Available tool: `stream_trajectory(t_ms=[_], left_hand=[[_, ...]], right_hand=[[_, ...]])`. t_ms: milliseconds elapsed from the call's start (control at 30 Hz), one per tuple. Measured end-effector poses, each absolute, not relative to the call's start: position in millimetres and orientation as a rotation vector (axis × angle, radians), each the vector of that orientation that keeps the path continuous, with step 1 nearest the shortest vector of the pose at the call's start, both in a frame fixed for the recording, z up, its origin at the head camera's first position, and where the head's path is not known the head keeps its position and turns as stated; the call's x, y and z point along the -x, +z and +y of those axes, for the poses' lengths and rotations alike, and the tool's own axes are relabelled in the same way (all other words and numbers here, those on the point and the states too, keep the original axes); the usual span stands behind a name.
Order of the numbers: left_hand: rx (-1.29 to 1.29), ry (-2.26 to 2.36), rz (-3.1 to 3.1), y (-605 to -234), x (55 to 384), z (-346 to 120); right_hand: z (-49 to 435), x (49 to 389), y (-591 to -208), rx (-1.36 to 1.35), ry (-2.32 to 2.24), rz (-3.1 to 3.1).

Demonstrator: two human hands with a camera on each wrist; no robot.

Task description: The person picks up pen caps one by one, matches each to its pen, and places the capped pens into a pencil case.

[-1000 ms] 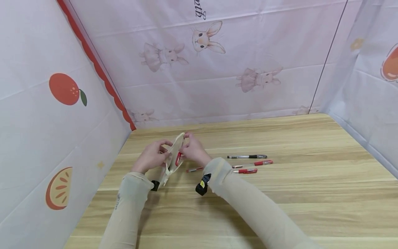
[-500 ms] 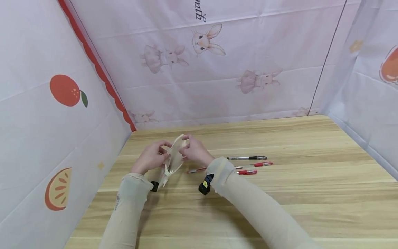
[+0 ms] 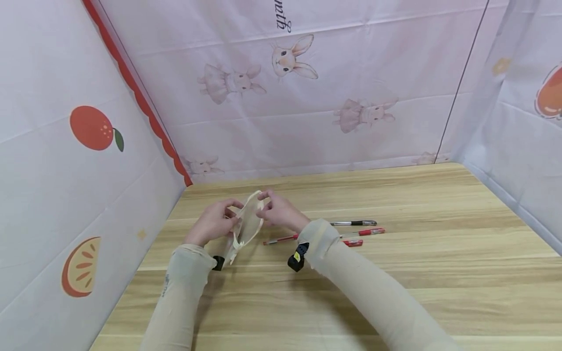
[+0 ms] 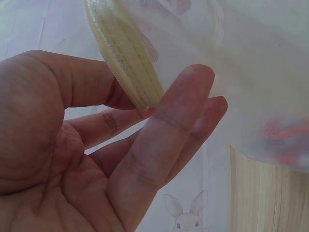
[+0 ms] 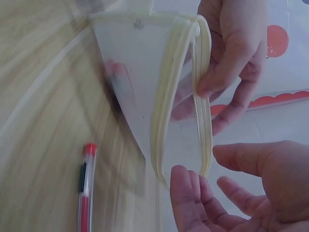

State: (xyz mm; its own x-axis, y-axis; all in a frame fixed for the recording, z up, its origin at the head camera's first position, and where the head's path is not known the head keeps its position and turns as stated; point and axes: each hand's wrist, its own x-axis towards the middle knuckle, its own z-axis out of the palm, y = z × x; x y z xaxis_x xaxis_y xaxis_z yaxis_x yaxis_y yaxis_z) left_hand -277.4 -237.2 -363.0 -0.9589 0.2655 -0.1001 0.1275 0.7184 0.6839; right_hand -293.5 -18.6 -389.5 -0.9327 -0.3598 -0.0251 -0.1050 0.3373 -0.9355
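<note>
A translucent zip pouch (image 3: 249, 225) with cream edging stands on edge, its mouth spread. My left hand (image 3: 213, 222) pinches one side of the zip edge between thumb and fingers. At the mouth's other side, the right hand (image 3: 281, 212) has its fingers relaxed, and thumb and fingers are apart in the right wrist view. Those fingertips are at the zip edge (image 5: 159, 121); whether they touch it is hard to tell. Blurred red shapes (image 4: 285, 140) show through the pouch wall near its bottom.
Right of the pouch, several pens lie on the wooden table (image 3: 395, 292): a black pen (image 3: 357, 223), a red pen (image 3: 372, 231), another red pen (image 3: 353, 243) and one partly under the right arm (image 3: 278, 240). Printed cloth walls (image 3: 307, 131) enclose the table.
A red pen held by the right hand at the pouch's mouth has dropped inside, out of sight in the head view. That hand has drawn slightly right; the left stays put.
</note>
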Motion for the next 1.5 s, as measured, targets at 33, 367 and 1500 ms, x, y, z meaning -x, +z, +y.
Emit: stream_trajectory(t_ms=[33,367,1500], left_hand=[[-0.319,1.067,2.732,-362.9,277.3,-237.1],[-0.323,1.07,2.739,-363.7,277.8,-235.3],[-0.328,1.065,2.71,-364.6,275.6,-232.5]], right_hand=[[-16.2,294.0,-389.3,0.429,-1.616,2.384],[13.1,301.0,-390.2,0.53,-1.508,2.393],[139.2,296.4,-384.6,0.773,-0.844,2.684]])
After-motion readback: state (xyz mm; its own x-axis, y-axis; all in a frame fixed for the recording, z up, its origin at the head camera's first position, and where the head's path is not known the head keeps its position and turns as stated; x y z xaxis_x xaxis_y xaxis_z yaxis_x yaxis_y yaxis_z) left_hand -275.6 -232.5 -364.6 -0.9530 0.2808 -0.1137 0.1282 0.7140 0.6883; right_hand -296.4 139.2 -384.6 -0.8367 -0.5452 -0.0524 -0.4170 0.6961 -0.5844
